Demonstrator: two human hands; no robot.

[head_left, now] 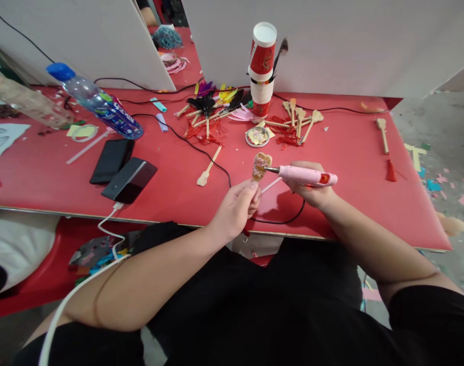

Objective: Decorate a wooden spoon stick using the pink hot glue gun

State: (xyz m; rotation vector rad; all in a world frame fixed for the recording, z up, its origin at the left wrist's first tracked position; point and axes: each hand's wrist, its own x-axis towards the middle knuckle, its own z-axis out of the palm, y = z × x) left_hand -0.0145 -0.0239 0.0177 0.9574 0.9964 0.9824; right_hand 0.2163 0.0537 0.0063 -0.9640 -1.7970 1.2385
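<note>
Near the table's front edge, my left hand (237, 208) is closed round the lower part of a small wooden stick with a broad, rounded head (261, 165). That head points up and has a patchy, shiny surface. My right hand (308, 188) grips a pink glue gun (302, 175), whose metal nozzle points left and meets or nearly meets the head. The fingers of my right hand are partly hidden behind the tool. Beyond my hands stands a small round dish (257, 136) with pale, crumpled bits in it. A similar wooden stick (209, 166) lies to the left.
Several wooden sticks with red tassels (298, 122) and coloured feathers (205, 104) lie at the back. Stacked paper cups (262, 66) stand by the white partition (331, 46). At left are a bottle (102, 104) and a power bank (128, 179). A black cord (193, 145) crosses the table.
</note>
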